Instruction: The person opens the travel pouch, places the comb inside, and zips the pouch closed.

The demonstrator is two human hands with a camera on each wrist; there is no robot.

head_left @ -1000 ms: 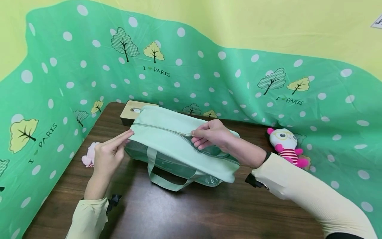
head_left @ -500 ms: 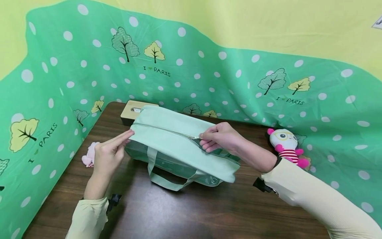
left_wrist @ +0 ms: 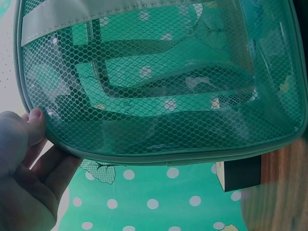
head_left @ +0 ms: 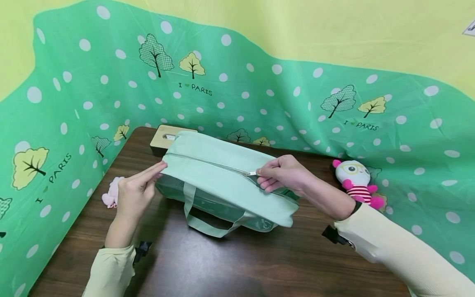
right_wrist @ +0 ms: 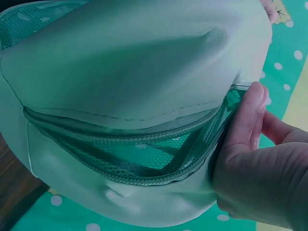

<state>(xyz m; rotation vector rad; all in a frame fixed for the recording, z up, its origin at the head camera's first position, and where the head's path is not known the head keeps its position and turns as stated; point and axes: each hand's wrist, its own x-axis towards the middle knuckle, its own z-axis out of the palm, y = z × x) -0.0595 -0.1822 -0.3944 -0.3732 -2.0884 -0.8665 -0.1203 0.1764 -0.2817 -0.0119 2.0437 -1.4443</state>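
Observation:
A mint-green bag (head_left: 222, 159) with see-through mesh sides stands on the table, its zip running along the top. My right hand (head_left: 287, 175) pinches the zipper pull (head_left: 252, 173) between thumb and fingers, right of the bag's middle. Left of the pull the zip is closed; to the right it gapes, and the right wrist view shows the parted zipper teeth (right_wrist: 139, 180) with mesh inside. At the bag's left end my left hand (head_left: 135, 192) pinches the corner, thumb on the edge piping (left_wrist: 62, 144) in the left wrist view. A carry handle (head_left: 208, 229) hangs down the front.
Behind the bag's left end sits a wood-topped tissue box (head_left: 159, 140). A small pink toy (head_left: 111, 193) lies beyond my left hand. A panda plush (head_left: 356, 183) sits at the back right, near my right forearm. Polka-dot cloth (head_left: 237, 74) walls the table (head_left: 237, 268).
My right hand has drawn the zipper pull to the right along the bag's top, lengthening the closed part and shrinking the gap. The left hand has stayed at its corner.

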